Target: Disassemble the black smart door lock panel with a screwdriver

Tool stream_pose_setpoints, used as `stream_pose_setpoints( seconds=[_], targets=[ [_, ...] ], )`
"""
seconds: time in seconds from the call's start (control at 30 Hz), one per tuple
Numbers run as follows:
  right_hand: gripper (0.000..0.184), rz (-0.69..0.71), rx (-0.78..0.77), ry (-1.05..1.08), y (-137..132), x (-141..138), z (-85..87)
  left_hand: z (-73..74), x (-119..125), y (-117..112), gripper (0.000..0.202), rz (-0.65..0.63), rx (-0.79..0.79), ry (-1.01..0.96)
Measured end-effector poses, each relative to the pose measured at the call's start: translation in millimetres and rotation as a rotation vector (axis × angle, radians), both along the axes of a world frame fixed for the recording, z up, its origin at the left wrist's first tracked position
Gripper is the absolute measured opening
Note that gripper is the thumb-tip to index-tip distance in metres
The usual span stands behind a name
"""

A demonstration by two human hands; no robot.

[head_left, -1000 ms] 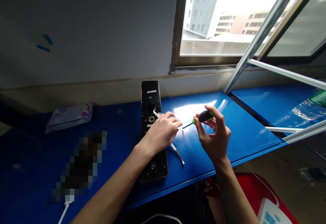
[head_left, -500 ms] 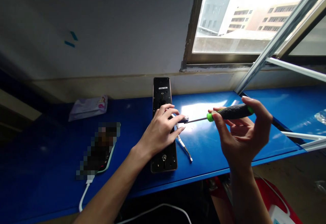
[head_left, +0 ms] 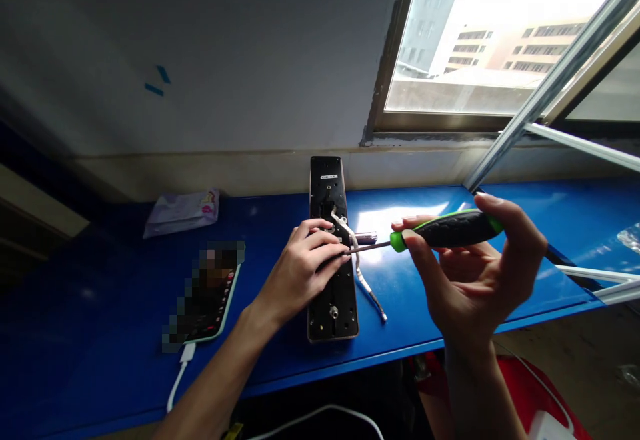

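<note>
A long black panel (head_left: 333,287), which looks like the back plate of a door lock, lies lengthwise on the blue table. My right hand (head_left: 480,273) grips a screwdriver (head_left: 457,229) with a black and green handle, held nearly level with its shaft pointing left. Over the panel's middle, my left hand (head_left: 310,260) has its thumb and fingertips drawn together at the screwdriver's tip. Whatever they pinch there is too small to make out. A white-wrapped cable (head_left: 363,277) runs off the panel's right side onto the table. Beside it a short dark cylinder (head_left: 367,237) sticks out.
A phone (head_left: 215,300) with a white charging cable (head_left: 177,377) lies on the left. Behind it is a pale plastic packet (head_left: 183,212). A metal frame (head_left: 530,107) stands at the right, by the window. The table's front edge (head_left: 400,353) runs close below the panel.
My left hand has shifted down the panel, its fingertips closing together. The screwdriver has moved left, bringing its tip to them. The cable's upper part and the cylinder show more. The view has shifted slightly.
</note>
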State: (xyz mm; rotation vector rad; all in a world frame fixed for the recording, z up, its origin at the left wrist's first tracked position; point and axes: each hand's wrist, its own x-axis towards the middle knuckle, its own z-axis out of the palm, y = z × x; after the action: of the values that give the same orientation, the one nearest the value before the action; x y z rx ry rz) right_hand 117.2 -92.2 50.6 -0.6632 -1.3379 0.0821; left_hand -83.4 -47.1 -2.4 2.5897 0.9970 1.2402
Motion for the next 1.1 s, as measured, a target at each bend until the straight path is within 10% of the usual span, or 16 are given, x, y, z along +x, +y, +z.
stream_pose_setpoints(
  seconds=[0.8,1.1],
  targets=[
    [0.066,0.016,-0.019,-0.061,12.2,1.2,8.3,7.6,-8.4,-0.1,0.013,-0.023,-0.031,-0.076],
    [0.067,0.356,-0.148,-0.342,50.3,14.9,47.0,24.6,-4.3,10.7,0.012,0.014,-0.188,-0.200]
  ],
)
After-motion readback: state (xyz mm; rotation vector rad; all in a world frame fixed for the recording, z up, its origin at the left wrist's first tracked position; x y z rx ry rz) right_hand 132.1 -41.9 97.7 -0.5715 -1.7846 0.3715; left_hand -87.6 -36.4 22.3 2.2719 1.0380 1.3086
